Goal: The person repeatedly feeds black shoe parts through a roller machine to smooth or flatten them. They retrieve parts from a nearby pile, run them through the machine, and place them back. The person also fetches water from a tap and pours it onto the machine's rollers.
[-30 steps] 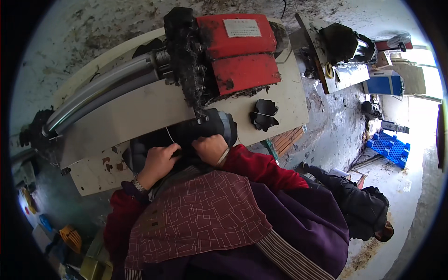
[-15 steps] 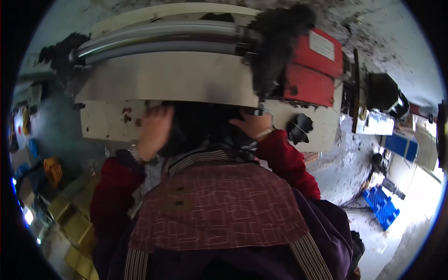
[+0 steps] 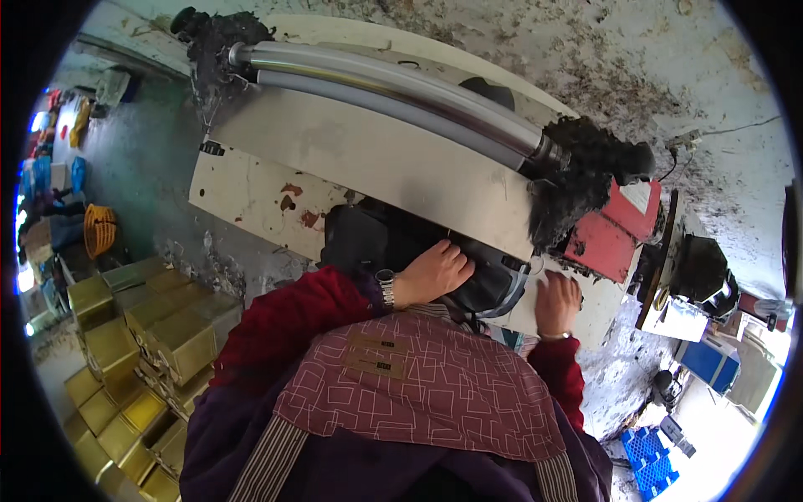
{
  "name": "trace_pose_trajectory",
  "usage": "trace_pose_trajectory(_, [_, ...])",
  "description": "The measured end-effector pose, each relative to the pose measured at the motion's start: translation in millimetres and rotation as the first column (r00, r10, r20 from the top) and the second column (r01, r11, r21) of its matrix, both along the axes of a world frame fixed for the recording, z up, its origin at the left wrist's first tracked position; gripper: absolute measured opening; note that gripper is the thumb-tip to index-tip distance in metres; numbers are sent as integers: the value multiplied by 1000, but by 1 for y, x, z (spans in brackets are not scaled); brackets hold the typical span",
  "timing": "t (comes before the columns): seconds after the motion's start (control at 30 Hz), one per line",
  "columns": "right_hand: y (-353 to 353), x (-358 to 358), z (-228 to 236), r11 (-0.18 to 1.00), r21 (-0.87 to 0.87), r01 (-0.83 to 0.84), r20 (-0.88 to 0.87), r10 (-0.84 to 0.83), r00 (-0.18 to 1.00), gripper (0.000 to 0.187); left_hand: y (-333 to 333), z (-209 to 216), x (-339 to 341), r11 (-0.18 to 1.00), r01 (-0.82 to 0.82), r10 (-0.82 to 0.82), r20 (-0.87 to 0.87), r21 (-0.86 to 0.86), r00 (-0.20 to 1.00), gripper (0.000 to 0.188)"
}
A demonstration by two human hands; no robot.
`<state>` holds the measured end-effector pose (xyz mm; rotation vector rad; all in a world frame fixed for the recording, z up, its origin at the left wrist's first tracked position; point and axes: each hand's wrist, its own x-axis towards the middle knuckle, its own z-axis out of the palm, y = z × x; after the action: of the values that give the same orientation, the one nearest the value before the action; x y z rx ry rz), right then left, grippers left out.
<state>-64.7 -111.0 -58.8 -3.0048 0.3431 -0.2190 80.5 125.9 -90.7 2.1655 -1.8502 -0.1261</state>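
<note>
Below the cream panel of a roller machine lies a heap of black, leather-like pieces, partly hidden under the panel. My left hand, with a metal-band watch on its wrist, rests on this black material. Its fingers are curled and appear to grip an edge of it. To the right, my right hand is over the cream machine bed, apart from the black pieces. Motion smears its fingers, so I cannot make out their pose. Two rollers, one shiny and one grey, run above the panel.
Black, crusted residue coats both roller ends. A red box stands at the machine's right. Stacked gold-coloured tins are at lower left, near an orange basket. A blue plastic crate lies at lower right.
My view has turned, so the machine now slants down to the right. My left hand has moved right onto the black pieces; my right hand has left them and moved right.
</note>
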Motion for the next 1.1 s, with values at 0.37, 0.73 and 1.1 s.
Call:
trace_pose_trajectory(0.37, [80,195,142,883,251,-396,247,337,909,42,36,54,18,879,-424,201,-635,-219,746,21])
trace_pose_trajectory(0.73, [114,360,56,950,164,-264,-326,305,895,36,54,64,17,829,-329,40,-537,-453,842,19])
trace_pose_trajectory(1.1, [76,412,113,915,375,-150,-686,383,618,26,84,81,51,498,-860,325,-943,111,66,23])
